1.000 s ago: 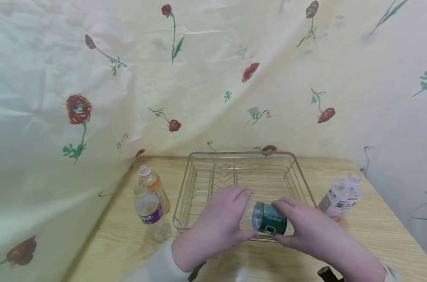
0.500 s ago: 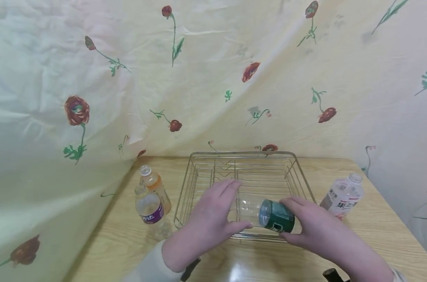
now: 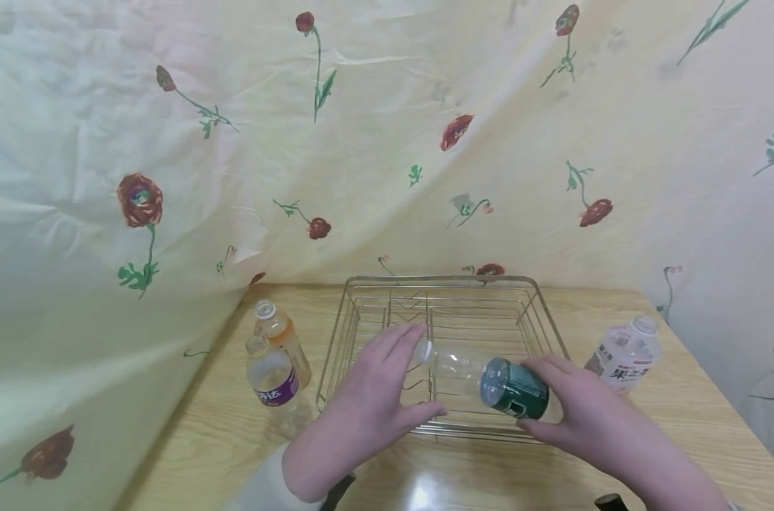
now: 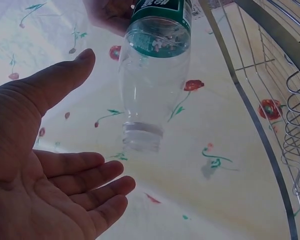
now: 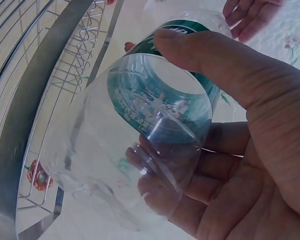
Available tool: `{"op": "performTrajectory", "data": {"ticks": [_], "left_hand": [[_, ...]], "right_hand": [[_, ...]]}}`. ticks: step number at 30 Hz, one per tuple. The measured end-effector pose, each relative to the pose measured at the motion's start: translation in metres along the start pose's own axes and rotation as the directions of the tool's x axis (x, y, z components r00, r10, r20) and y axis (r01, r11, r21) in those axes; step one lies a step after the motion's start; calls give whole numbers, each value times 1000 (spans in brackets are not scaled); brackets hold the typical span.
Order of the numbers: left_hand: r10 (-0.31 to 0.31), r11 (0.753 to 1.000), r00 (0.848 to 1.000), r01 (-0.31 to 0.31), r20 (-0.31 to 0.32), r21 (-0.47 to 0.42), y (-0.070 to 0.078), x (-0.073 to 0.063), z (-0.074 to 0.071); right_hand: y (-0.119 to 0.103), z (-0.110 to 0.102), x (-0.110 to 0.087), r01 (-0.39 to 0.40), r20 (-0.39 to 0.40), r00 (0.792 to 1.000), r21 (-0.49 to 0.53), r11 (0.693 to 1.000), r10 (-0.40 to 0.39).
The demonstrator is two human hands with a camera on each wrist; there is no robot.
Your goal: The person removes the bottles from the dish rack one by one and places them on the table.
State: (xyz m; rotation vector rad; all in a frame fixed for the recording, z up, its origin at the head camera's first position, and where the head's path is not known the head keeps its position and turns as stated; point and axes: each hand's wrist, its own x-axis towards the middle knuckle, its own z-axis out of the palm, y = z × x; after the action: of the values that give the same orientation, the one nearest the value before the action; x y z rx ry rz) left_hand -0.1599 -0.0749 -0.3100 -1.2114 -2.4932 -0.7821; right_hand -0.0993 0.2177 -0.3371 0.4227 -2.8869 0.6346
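Observation:
A clear plastic bottle with a green label (image 3: 521,389) lies tilted on its side above the wire rack (image 3: 387,420), its neck pointing left. My right hand (image 3: 579,404) grips it around the label and base; the right wrist view has the thumb on the label and the fingers behind the clear wall. Beside the bottle's capless mouth (image 4: 142,137), my left hand (image 4: 55,170) has its fingers extended and thumb spread, apart from the bottle in the left wrist view.
To the left stand two bottles: one with a purple label (image 3: 278,390) and an orange-tinted one (image 3: 281,337). On the right is a pink-tinted bottle (image 3: 625,355). A flowered cloth (image 3: 374,142) hangs behind the wooden table (image 3: 202,433).
My right hand has carried the green-labelled bottle to the right. My left hand has come away from the bottle toward the left, leaving its neck exposed.

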Motion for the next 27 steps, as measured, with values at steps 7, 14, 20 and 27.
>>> {"op": "performTrajectory", "data": {"ticks": [7, 14, 20, 27], "left_hand": [[-26, 1000, 999, 26, -22, -15, -1, -3, -2], [-75, 996, 997, 74, -20, -42, -4, -9, -3], [-133, 987, 991, 131, -24, -90, -10, -16, -2], [-135, 987, 989, 130, -54, -91, -17, -21, 0]], "right_hand": [[8, -1, -3, 30, -48, 998, 5, 1000, -30], [13, -2, -8, 37, -97, 995, -10, 999, -37], [18, -1, -12, 35, -135, 990, -14, 999, -36], [23, 0, -16, 53, -196, 979, -39, 998, -60]]}}
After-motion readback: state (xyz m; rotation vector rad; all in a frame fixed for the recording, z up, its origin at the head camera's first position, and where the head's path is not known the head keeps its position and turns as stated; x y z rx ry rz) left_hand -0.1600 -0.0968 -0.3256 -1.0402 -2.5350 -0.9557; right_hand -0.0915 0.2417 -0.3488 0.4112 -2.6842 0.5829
